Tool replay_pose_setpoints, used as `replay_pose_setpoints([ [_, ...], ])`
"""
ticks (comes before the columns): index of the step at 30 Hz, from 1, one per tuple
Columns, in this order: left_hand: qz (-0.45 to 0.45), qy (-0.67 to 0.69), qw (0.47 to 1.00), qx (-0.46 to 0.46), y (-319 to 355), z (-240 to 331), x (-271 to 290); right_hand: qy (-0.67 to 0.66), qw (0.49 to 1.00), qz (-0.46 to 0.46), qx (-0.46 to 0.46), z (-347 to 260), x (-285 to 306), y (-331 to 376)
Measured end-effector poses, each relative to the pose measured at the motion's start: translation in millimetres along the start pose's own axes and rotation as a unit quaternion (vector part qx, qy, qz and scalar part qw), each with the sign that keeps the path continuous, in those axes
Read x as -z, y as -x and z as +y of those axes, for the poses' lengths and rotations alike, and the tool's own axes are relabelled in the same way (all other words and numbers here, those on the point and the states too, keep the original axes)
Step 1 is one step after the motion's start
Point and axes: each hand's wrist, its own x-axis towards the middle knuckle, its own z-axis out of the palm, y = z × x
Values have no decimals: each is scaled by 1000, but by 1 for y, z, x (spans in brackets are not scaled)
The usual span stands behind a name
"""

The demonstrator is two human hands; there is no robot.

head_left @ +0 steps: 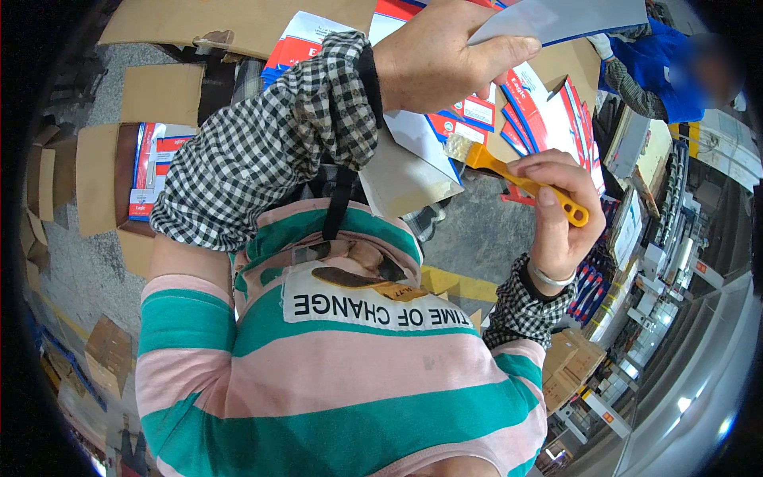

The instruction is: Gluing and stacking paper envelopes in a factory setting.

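In the head view, the right hand (560, 199) has its grip clamped on a yellow brush (501, 168), thumb and fingers around the handle. The brush tilts, with its pale bristles (458, 149) just beside the edge of a bent white card (409, 179). The left hand (441, 60) is up above that card. Its grip looks clamped on a pale sheet (568, 17), with the thumb on the low edge. Red, white and blue cards (574, 119) lie spread out past both hands.

For good brush work, I think the right hand should hold the handle snugly but not squeeze it. Light, even strokes along the card seem best, with the bristles laid almost flat. Too hard a push could bend the card or make a mess at its edge. The left hand should hold the sheet high, so it does not get in the way of the brush.

Some parts are hard to see. Most of the left fingers are hidden, and the sheet's top is cut off. The left sleeve (262, 151) covers some of the cards. I cannot tell if the bristles touch the white card, or if anything wet is on them.
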Motion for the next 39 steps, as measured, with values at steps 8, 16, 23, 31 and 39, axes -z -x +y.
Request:
replay_pose_setpoints([
  [8, -15, 11, 1000, -6, 0, -4, 0, 22, 999, 22, 7, -3, 2, 2],
  [16, -14, 1, 1000, -1, 0, -4, 1, 47, 999, -11, 9, 2, 0, -4],
  [23, -12, 0, 1000, -15, -2, -4, 3, 47, 999, -2, 11, 1, 1, -6],
  [31, -12, 2, 1000, -23, 5, -3, -3, 49, 999, 7, 16, -4, 3, 4],
  [39, -7, -14, 1000, -18, 1, -19, 5, 7, 998, 51, 30, -2, 5, 1],
])
